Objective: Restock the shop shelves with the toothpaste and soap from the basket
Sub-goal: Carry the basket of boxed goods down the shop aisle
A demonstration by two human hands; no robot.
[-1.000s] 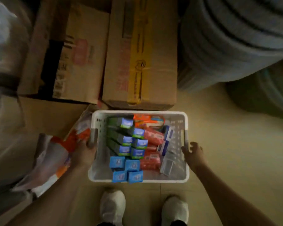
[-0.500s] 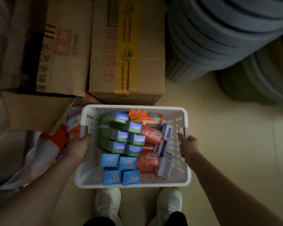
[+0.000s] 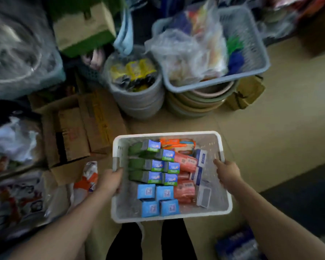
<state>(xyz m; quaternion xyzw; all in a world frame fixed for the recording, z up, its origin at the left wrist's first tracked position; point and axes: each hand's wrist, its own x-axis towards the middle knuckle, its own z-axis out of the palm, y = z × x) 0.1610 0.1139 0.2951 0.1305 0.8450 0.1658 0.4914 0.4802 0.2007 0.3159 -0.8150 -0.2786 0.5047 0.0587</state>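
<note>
White basket (image 3: 225, 208) of toothpaste boxes (image 3: 152, 164) held at both side rims, left hand (image 3: 110, 181) and right hand (image 3: 228, 172) grips curled closed.

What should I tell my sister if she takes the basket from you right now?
Left hand grips the left rim of the white basket; right hand grips the right rim. The basket is carried above the floor.
Inside: green boxes at the far left, blue boxes at the front, red boxes in the middle, white boxes on the right.
Done: basket picked up.
Left: nothing is shelved yet; no shelf in view.
</note>
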